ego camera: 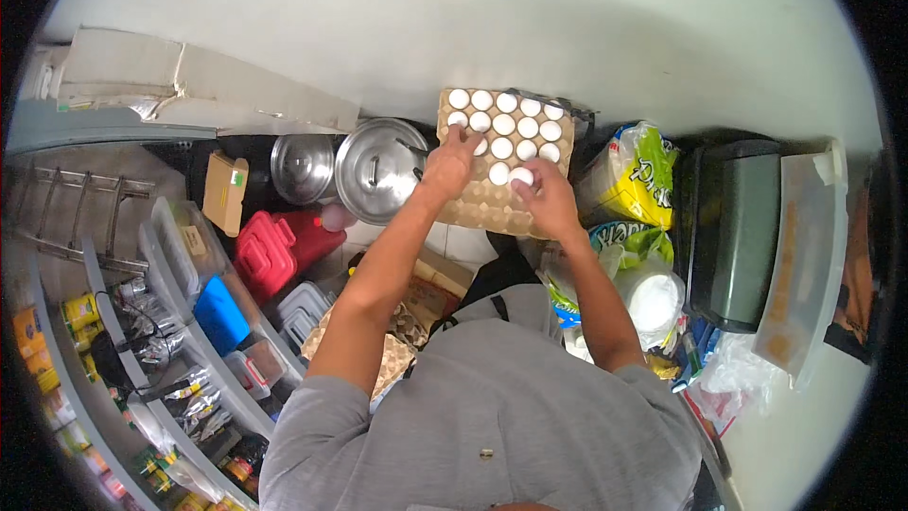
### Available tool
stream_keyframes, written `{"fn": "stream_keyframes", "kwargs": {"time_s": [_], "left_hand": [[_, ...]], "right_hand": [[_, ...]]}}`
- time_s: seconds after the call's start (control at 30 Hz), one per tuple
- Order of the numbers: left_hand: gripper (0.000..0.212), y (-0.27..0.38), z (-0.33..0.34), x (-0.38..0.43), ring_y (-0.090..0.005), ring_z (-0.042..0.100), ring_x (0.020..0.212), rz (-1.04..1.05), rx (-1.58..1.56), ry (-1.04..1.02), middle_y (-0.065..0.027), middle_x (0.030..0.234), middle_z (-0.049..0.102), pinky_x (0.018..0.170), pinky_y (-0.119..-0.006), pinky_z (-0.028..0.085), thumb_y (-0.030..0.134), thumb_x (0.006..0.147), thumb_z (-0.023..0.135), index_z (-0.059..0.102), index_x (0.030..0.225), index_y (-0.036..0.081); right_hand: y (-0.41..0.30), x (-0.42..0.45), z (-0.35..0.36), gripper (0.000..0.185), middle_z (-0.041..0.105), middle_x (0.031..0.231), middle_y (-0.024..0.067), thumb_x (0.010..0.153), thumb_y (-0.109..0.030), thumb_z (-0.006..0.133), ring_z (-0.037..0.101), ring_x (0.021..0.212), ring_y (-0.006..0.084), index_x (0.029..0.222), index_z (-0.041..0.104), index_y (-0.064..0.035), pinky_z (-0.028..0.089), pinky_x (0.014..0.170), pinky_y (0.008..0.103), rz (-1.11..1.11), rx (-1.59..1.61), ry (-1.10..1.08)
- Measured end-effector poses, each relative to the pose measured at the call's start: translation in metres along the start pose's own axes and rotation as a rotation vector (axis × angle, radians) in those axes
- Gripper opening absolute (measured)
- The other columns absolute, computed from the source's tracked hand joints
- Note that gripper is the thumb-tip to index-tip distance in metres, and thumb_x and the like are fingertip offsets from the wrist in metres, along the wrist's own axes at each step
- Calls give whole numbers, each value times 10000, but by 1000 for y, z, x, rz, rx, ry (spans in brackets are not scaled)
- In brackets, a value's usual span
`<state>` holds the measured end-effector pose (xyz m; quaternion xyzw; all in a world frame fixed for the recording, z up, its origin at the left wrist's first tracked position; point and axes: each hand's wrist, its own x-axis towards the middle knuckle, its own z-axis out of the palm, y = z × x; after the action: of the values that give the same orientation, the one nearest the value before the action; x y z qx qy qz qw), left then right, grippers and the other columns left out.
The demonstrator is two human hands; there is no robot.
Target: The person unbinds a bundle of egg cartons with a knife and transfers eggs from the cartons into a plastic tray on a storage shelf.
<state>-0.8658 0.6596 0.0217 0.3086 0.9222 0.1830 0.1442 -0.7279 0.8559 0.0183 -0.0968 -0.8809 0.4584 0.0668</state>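
Observation:
A brown molded-pulp egg tray [474, 204] lies before me, with several rows of white eggs in its far part and bare cups in the near part. My right hand [545, 188] holds a white egg [522, 177] between thumb and fingers at the tray's front row, beside another egg [499, 173]. My left hand [454, 160] reaches over the tray's left side, its fingertips at the eggs of the second and third rows. Whether it grips an egg there cannot be told, as the fingers partly hide them. A black strap [560, 103] crosses the tray's far right corner.
Left of the tray stand a large steel pot lid [369, 184] and a smaller one [301, 167], with a red plastic container [266, 255] nearer. Shelves [206, 362] of packaged goods line the left. Plastic packs [628, 177] and a dark green bin [741, 234] stand at right.

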Motion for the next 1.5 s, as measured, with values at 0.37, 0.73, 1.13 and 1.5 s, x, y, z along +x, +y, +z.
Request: {"fn": "stream_keyframes", "kwargs": {"time_s": [0.37,0.73,1.13,1.5], "left_hand": [[267,13,0,-19,-238,641,905,-474,-1208,20,-100,1097,619,543,-286,564,132,904,610,614,1167,88],[540,31,43,-25,-403,677,995,-128,-160,33,-249,1096,678,912,-491,536,487,809,782,711,1145,71],[353,-14,2,-140,-214,697,649,-370,-1388,245,-112,946,704,579,-374,571,267,881,777,679,1125,32],[394,-46,53,-641,-143,632,591,-1194,-1487,1558,-72,986,672,491,-312,582,228,943,755,600,1275,83]], "right_hand": [[-8,9,-33,180,696,926,144,940,-130,631,699,714,246,1102,592,-61,522,511,364,368,613,-252],[25,52,6,455,608,1355,170,787,-105,705,681,1056,364,1236,633,-88,572,847,483,-156,-591,-198],[4,61,10,440,630,1034,92,864,-205,814,591,883,194,1200,603,-16,517,746,350,223,503,-313],[-300,-171,337,343,640,894,13,875,-105,786,613,730,119,1172,615,-104,519,605,282,106,477,-1428]]}}
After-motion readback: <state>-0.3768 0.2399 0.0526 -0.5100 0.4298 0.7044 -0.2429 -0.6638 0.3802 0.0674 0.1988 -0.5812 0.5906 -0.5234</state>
